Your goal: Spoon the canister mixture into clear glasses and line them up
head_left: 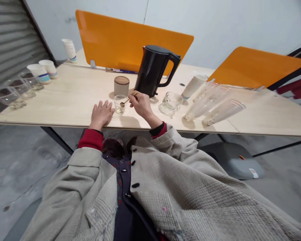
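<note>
- Coat [203,187], beige-grey check, bottom of frame, w/ red cuffs at both wrists.
- Stool [237,162], grey seat, lower R of frame, partly behind coat.
- Desk [72,107], pale wood top, across mid frame.
- L hand [102,114], ctr-left: palm down on desk, fingers spread approx. flat, holding nothing; fingertips right by small cup, contact can't be told.
- R hand [142,103], ctr: thumb & fingers pinched on handle of spoon [130,97], thin, gold-col.; brown bowl end inside small cup.
- Small cup [118,110], clear, upright on desk, ctr frame, between hands; speckled yellowish base, print or contents unclear.
- Glass jug [171,103], clear, patterned, ctr-right, on desk.
- Clear cup stacks [222,112], nested, mid-right, slanting in view to upper R.
- Clear cups [21,87], separate, far L of frame, blurred.
- Canister [121,88], grey, w/ brown wood-look lid, just behind small cup.
- Kettle [152,72], black, lid down, handle to R, upper ctr.
- Paper cup stack [194,86], white, R of kettle.
- Paper cups [48,69], approx. 2, white/blue, upper L; another nested stack [69,50] beyond.
- Partitions [110,42], orange, x2, upper ctr & upper R.
- Wall [215,23], pale, top of frame; slatted shutter [10,30], upper L.
</note>
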A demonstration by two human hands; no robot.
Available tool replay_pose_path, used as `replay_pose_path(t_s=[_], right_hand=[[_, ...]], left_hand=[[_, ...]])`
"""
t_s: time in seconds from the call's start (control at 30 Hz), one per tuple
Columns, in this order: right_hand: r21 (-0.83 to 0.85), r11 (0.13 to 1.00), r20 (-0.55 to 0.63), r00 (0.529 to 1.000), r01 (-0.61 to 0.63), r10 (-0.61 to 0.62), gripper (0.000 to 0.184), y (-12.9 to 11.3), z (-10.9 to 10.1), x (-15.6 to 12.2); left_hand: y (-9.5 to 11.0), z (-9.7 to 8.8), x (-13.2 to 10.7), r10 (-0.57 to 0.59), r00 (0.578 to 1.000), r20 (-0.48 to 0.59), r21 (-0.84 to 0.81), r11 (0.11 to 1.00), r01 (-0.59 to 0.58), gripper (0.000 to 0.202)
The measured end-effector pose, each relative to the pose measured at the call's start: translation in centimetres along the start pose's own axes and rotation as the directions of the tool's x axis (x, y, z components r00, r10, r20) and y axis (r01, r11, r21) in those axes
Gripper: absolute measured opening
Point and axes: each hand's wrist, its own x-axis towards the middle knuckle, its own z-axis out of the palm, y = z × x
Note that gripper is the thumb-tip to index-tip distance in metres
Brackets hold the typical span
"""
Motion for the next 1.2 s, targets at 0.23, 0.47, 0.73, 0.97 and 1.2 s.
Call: replay_pose_path(t_s=[0.23, 0.47, 0.73, 0.97, 1.2], right_hand=[[0.140, 0.990, -0.136, 0.991, 0.031, -0.011, 0.032, 0.1, -1.7, -0.5], [0.241, 0.959, -0.482, 0.876, 0.146, -0.012, 0.037, 3.1, -9.9, -1.4], [-0.035, 0.988, -0.710, 0.700, -0.148, 0.080, 0.034, 8.7, -16.6, -2.6], [-0.406, 0.823, -0.650, 0.759, -0.397, 0.046, 0.039, 10.9, -16.8, -3.3], [-0.443, 0.772, -0.655, 0.752, -0.456, 0.069, 0.030, 11.6, -17.1, -3.4]], left_hand=[[-0.3, 0.4, 0.2, 0.002, 1.000, -0.012, 0.027, 1.000, -0.002, 0.070], [-0.3, 0.4, 0.3, -0.004, 1.000, -0.004, 0.018, 1.000, 0.004, 0.071], [-0.3, 0.3, 0.4, -0.009, 1.000, -0.001, 0.012, 1.000, 0.009, 0.071], [-0.4, 0.5, 0.2, -0.009, 1.000, -0.012, 0.007, 1.000, 0.009, 0.071], [-0.4, 0.6, 0.2, -0.004, 1.000, -0.012, 0.006, 1.000, 0.004, 0.070]])
